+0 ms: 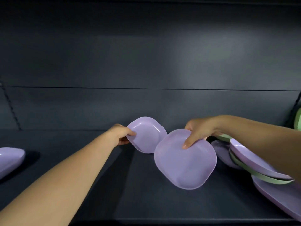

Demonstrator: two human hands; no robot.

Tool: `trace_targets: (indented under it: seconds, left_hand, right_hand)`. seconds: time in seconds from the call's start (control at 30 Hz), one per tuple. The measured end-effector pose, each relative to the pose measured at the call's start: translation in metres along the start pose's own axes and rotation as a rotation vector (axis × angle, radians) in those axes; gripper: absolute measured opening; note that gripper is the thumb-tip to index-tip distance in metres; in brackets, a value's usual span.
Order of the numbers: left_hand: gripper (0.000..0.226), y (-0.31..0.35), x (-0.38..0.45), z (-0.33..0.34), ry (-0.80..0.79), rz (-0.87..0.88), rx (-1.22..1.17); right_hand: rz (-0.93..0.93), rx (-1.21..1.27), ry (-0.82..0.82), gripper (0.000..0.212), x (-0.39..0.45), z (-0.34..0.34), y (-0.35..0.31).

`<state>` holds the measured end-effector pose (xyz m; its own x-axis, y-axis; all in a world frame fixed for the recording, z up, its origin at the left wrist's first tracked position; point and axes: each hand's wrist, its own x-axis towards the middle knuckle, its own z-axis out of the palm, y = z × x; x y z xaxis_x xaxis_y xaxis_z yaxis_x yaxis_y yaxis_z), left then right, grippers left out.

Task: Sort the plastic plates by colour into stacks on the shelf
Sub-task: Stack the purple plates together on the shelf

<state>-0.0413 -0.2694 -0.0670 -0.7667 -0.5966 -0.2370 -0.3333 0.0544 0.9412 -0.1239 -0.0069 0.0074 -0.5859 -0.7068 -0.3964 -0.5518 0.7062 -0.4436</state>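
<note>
Your left hand [121, 133] pinches the left rim of a small lilac plate [146, 134], tilted up near the back of the dark shelf [130, 201], while your right hand [197, 130] grips the far rim of a larger lilac plate [184, 162], thumb curled over its top, tilted toward you at the shelf's middle. Just beside that, toward the shelf's right edge, a leaning pile of plates [254, 163] mixes lilac with green. Another lilac plate [9, 159] lies at the left edge, well apart.
</note>
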Motion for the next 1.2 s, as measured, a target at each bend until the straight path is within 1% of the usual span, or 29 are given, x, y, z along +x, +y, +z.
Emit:
trace_targets:
  seconds: [0.1, 0.23, 0.33, 0.5, 0.63, 0.8, 1.0, 1.1, 1.2]
  left_hand:
    - [0.013, 0.001, -0.022, -0.045, -0.022, 0.027, 0.056]
    - [0.014, -0.005, -0.050, -0.112, -0.078, 0.034, 0.137]
    - [0.015, -0.014, -0.068, -0.164, -0.122, 0.022, 0.218]
    - [0.022, -0.029, -0.084, -0.252, -0.172, 0.017, 0.258]
    - [0.024, -0.041, -0.092, -0.320, -0.172, 0.047, 0.257]
    - [0.026, -0.061, -0.095, -0.390, -0.163, 0.035, 0.262]
    - [0.027, -0.085, -0.080, -0.437, -0.119, 0.038, 0.347]
    - [0.024, -0.093, -0.069, -0.440, -0.104, 0.056, 0.323]
    - [0.021, -0.095, -0.057, -0.434, -0.143, 0.081, 0.303]
  right_hand:
    - [-0.038, 0.067, 0.109, 0.015, -0.008, 0.002, -0.024]
    - [-0.055, 0.174, 0.184, 0.016, -0.010, 0.019, -0.061]
    - [-0.051, 0.252, 0.208, 0.016, -0.011, 0.038, -0.096]
    - [-0.043, 0.348, 0.258, 0.015, -0.006, 0.076, -0.164]
    - [-0.050, 0.412, 0.311, 0.013, 0.003, 0.106, -0.221]
    - [-0.057, 0.496, 0.338, 0.020, 0.023, 0.142, -0.290]
    - [-0.016, 0.602, 0.347, 0.025, 0.057, 0.172, -0.343]
    - [0.005, 0.614, 0.357, 0.025, 0.068, 0.178, -0.352]
    - [0.029, 0.615, 0.354, 0.025, 0.075, 0.179, -0.353]
